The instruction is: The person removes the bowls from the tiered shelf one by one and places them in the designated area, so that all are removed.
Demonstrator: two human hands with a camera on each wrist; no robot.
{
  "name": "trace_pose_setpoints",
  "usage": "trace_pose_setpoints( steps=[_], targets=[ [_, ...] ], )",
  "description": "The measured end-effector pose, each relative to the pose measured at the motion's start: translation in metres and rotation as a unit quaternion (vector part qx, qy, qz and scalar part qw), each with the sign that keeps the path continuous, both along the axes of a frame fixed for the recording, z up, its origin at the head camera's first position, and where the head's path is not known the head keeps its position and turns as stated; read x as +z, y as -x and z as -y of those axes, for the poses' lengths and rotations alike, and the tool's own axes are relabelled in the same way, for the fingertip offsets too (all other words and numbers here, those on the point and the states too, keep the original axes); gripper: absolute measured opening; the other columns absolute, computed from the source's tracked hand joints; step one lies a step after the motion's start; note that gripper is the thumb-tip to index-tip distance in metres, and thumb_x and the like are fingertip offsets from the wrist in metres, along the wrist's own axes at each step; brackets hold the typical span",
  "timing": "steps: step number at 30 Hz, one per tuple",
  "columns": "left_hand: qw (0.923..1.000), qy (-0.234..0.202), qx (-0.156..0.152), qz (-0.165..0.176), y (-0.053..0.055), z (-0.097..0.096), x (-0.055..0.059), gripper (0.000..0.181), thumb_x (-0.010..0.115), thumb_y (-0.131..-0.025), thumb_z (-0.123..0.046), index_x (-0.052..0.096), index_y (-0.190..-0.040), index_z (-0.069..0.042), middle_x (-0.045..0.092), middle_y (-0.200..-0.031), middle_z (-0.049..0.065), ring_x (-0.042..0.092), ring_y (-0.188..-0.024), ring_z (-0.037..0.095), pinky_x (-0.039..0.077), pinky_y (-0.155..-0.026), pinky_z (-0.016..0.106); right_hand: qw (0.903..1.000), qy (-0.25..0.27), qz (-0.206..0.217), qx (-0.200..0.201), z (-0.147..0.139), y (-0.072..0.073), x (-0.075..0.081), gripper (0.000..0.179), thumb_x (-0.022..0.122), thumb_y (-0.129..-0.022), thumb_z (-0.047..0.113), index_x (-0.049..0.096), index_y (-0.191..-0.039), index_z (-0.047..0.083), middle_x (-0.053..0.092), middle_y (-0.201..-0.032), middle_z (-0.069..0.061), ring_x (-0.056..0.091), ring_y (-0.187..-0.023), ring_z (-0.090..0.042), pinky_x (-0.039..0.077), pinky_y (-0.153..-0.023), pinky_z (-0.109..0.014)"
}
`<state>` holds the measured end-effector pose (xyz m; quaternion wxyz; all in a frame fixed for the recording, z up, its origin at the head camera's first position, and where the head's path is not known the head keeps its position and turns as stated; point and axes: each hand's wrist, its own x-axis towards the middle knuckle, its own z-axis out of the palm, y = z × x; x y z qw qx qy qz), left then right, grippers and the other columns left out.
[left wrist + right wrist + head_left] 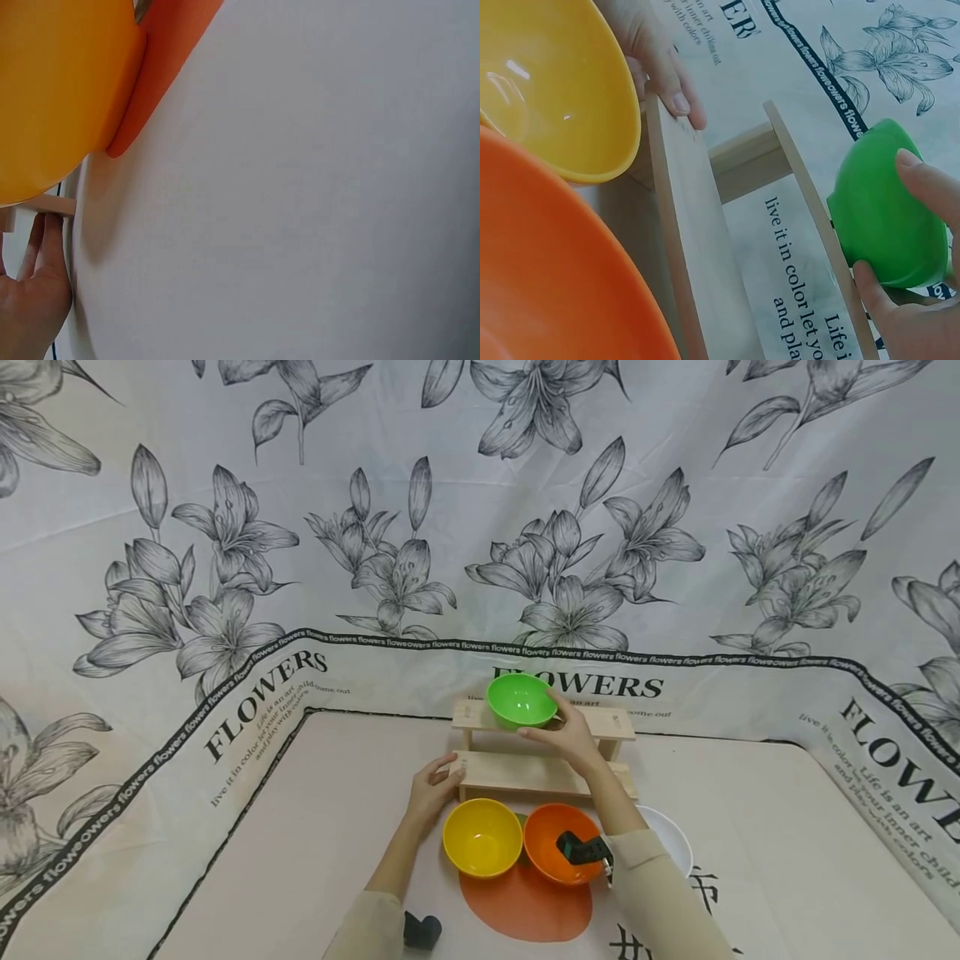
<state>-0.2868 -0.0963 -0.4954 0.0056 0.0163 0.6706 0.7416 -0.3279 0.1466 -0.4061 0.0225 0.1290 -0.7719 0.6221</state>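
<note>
My right hand [567, 734] pinches a green bowl [517, 700] by its right side, thumb and fingers on its wall. The bowl is at the top step of a two-step wooden rack [525, 774], its base right at the board in the right wrist view [889, 206]. At the left end of the lower step, my left hand [435, 787] grips the board's edge. A yellow bowl [482, 839] and an orange bowl [555, 835] stand side by side in front of the rack.
A white dish [670, 839] sits to the right, partly hidden by my right sleeve. The table cover carries an orange printed shape [525, 906] and black characters. A flower-printed cloth [405, 568] hangs behind the rack and along both sides.
</note>
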Motion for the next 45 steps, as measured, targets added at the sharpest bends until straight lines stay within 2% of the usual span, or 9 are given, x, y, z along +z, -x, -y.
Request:
trace_pose_setpoints(
  steps=[10,15,17,19,25,29,32,39,45],
  targets=[
    [1.0000,0.000,-0.003,-0.003,-0.002,0.000,0.001,0.047,0.063,-0.090,-0.010,0.049,-0.132,0.004,0.059,-0.117,0.027,0.061,-0.097,0.018,0.053,-0.087,0.034,0.9993,0.006,-0.007,-0.035,-0.002,-0.009,-0.005,0.093,0.078,-0.075,0.009,0.022,-0.149,0.005,0.029,-0.149,-0.021,0.042,-0.126,-0.036,0.040,-0.104,-0.038],
    [1.0000,0.000,-0.001,-0.003,0.000,0.000,0.000,0.046,0.063,-0.090,-0.008,0.049,-0.132,0.004,0.060,-0.116,0.026,0.060,-0.096,0.016,0.053,-0.088,0.035,0.9991,0.018,-0.009,-0.038,-0.008,-0.017,-0.006,0.090,0.076,-0.077,0.006,0.022,-0.149,0.003,0.029,-0.149,-0.021,0.045,-0.123,-0.037,0.046,-0.094,-0.022],
    [1.0000,-0.001,-0.002,-0.002,0.002,0.000,-0.003,0.046,0.063,-0.089,-0.008,0.049,-0.131,0.004,0.060,-0.115,0.026,0.060,-0.095,0.015,0.052,-0.089,0.036,0.9989,0.026,-0.013,-0.037,-0.012,-0.020,-0.006,0.089,0.076,-0.077,0.005,0.022,-0.148,0.002,0.029,-0.149,-0.021,0.045,-0.122,-0.037,0.047,-0.090,-0.016],
    [1.0000,-0.004,-0.002,-0.001,0.006,0.000,-0.009,0.046,0.063,-0.089,-0.008,0.049,-0.132,0.005,0.060,-0.115,0.026,0.061,-0.095,0.015,0.052,-0.089,0.036,0.9986,0.034,-0.018,-0.035,-0.016,-0.023,-0.006,0.088,0.075,-0.077,0.003,0.022,-0.148,0.001,0.030,-0.148,-0.021,0.045,-0.123,-0.037,0.046,-0.091,-0.016],
    [1.0000,-0.002,0.007,0.000,0.016,-0.001,-0.025,0.048,0.066,-0.088,-0.013,0.051,-0.132,0.001,0.061,-0.115,0.024,0.061,-0.095,0.016,0.054,-0.086,0.033,0.9984,0.028,-0.036,-0.033,-0.029,-0.036,-0.007,0.088,0.076,-0.076,0.002,0.025,-0.147,0.002,0.032,-0.148,-0.020,0.045,-0.123,-0.036,0.044,-0.100,-0.031],
    [0.9998,0.003,0.018,0.004,0.017,-0.002,-0.026,0.048,0.068,-0.087,-0.017,0.053,-0.131,-0.003,0.061,-0.115,0.023,0.061,-0.096,0.018,0.054,-0.085,0.031,0.9982,0.004,-0.050,-0.034,-0.038,-0.044,-0.010,0.088,0.077,-0.076,0.005,0.025,-0.147,0.001,0.034,-0.147,-0.020,0.046,-0.122,-0.035,0.045,-0.096,-0.022],
    [0.9998,0.001,0.019,0.005,0.016,-0.001,-0.025,0.048,0.068,-0.087,-0.017,0.053,-0.131,-0.003,0.061,-0.116,0.022,0.061,-0.096,0.017,0.053,-0.086,0.031,0.9979,-0.014,-0.050,-0.040,-0.045,-0.051,-0.011,0.089,0.077,-0.076,0.008,0.024,-0.147,-0.001,0.033,-0.147,-0.021,0.046,-0.122,-0.034,0.044,-0.091,-0.012],
    [1.0000,-0.008,0.001,-0.001,-0.001,-0.001,0.001,0.047,0.063,-0.089,-0.008,0.049,-0.132,0.004,0.059,-0.117,0.027,0.061,-0.096,0.015,0.052,-0.088,0.033,0.9983,-0.014,-0.028,-0.049,-0.060,-0.069,-0.014,0.091,0.076,-0.078,0.009,0.019,-0.149,0.001,0.028,-0.150,-0.020,0.042,-0.127,-0.035,0.041,-0.090,-0.008],
    [1.0000,-0.006,0.003,0.000,-0.002,-0.001,0.001,0.047,0.064,-0.089,-0.009,0.050,-0.132,0.004,0.059,-0.118,0.026,0.060,-0.096,0.014,0.052,-0.088,0.031,0.9974,-0.020,-0.035,-0.060,-0.074,-0.081,-0.022,0.088,0.075,-0.079,0.008,0.021,-0.148,-0.001,0.029,-0.149,-0.021,0.044,-0.125,-0.034,0.043,-0.089,-0.008]
  ],
)
